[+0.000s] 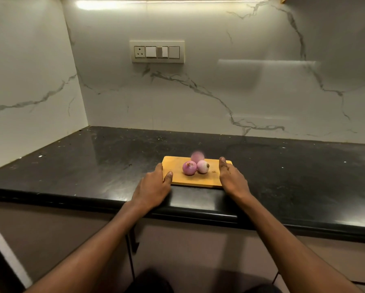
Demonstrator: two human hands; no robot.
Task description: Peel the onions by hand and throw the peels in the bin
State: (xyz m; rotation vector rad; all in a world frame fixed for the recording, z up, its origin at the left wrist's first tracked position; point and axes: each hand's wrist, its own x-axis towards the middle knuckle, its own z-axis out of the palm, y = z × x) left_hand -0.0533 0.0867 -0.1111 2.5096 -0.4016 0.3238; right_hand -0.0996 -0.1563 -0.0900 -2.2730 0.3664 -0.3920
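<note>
Three pink-purple onions lie together on a small wooden cutting board (178, 178) on the black counter. One onion (189, 168) is at the left, one (203, 166) at the right, and a blurred one (197, 156) behind them. My left hand (153, 185) grips the board's left edge, thumb on top. My right hand (230, 176) holds the board's right edge, thumb stretched along the top. No bin is in view.
The black stone counter (92, 166) runs left and right, with its front edge just below my wrists. Marble walls close the back and left side. A switch panel (157, 51) is on the back wall. Cabinet fronts are below the counter.
</note>
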